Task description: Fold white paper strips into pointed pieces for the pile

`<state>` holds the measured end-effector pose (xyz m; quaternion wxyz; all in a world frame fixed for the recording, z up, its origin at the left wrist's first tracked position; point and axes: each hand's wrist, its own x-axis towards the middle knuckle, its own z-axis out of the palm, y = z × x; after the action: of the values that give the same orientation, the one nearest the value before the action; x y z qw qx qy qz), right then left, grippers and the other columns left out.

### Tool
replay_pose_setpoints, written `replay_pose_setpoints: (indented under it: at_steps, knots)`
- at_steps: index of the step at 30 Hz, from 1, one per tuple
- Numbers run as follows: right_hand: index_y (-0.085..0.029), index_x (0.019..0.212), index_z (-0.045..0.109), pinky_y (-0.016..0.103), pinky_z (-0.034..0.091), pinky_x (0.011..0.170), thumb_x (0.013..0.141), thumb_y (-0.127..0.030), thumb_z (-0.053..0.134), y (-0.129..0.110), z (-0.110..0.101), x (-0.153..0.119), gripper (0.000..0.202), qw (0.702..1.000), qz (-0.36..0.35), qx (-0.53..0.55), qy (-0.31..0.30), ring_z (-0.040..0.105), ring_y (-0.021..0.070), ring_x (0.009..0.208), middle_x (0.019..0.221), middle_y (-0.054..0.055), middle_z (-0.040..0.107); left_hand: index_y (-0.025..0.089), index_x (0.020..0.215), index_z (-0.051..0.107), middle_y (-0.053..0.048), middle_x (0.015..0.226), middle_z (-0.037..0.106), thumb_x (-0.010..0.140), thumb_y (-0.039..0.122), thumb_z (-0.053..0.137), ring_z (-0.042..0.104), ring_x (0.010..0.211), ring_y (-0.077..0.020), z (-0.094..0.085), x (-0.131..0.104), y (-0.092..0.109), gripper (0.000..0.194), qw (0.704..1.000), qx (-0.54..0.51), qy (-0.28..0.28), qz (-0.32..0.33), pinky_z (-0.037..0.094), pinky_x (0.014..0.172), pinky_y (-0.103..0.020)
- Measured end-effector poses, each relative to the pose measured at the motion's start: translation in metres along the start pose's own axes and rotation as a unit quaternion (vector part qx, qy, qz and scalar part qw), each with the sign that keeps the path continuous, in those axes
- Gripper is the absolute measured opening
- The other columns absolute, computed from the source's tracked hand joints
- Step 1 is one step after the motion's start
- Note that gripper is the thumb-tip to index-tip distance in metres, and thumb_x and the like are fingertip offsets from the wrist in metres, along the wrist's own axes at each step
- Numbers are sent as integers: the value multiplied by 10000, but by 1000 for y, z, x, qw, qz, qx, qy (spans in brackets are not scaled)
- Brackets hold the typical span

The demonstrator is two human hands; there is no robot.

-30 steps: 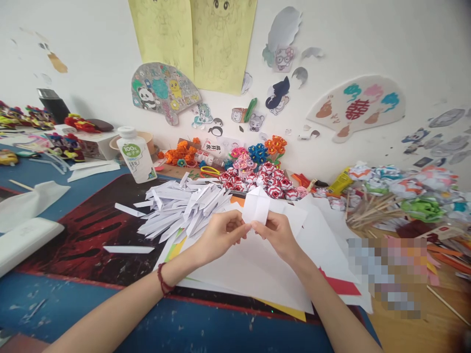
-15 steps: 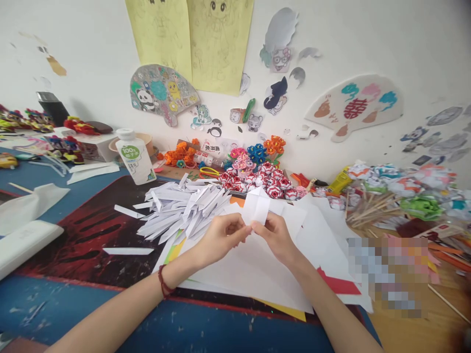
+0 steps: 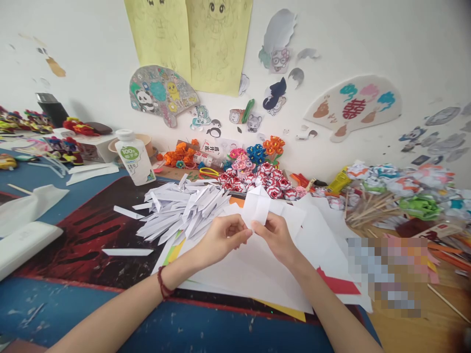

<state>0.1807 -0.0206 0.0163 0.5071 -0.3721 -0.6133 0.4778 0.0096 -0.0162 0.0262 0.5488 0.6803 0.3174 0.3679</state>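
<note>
A small folded white paper [image 3: 256, 207] is held upright above the white sheets [image 3: 235, 274] on the table. My right hand [image 3: 274, 234] pinches its lower right edge between thumb and fingers. My left hand [image 3: 226, 238] is at the paper's lower left, fingers curled, with thumb and index tip together near the bottom corner; some of its fingers are hidden behind the paper. Just beyond my left hand lies a pile of folded white paper strips [image 3: 187, 203].
A white bottle [image 3: 134, 158] stands behind the pile. Red-and-white paper flowers [image 3: 270, 181] lie along the wall. Wooden sticks [image 3: 373, 208] are at the right. A white case [image 3: 27, 245] rests at the left.
My left thumb and fingertips have shifted very slightly at the paper's lower corner. The paper and my right hand look almost unchanged.
</note>
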Motion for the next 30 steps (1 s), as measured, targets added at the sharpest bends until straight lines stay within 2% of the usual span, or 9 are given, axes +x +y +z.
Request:
replay_pose_setpoints:
  at_steps: [6,22,30]
  knots:
    - [-159,707,604,266,473,584,818,-321,615,0,-3,0,196,1000,-4,-15,12,572,147,601,654,9,605,127,742,584,-16,693,577,860,352,562,501,578,-84,-1,0,4,255,998,-38,-39,9,397,561,-217]
    - [-150,706,597,260,441,584,838,-275,603,4,-4,1,182,1000,-14,-22,11,549,140,622,660,5,584,117,754,591,-17,672,586,834,310,583,505,551,-82,1,-1,4,209,999,-30,-14,-21,408,537,-206]
    - [-150,713,598,258,437,587,839,-272,598,4,-3,-1,175,998,-28,-59,27,546,141,625,664,6,585,118,750,581,-16,664,580,851,355,564,510,551,-82,2,1,2,259,1000,-22,-5,-17,414,538,-205]
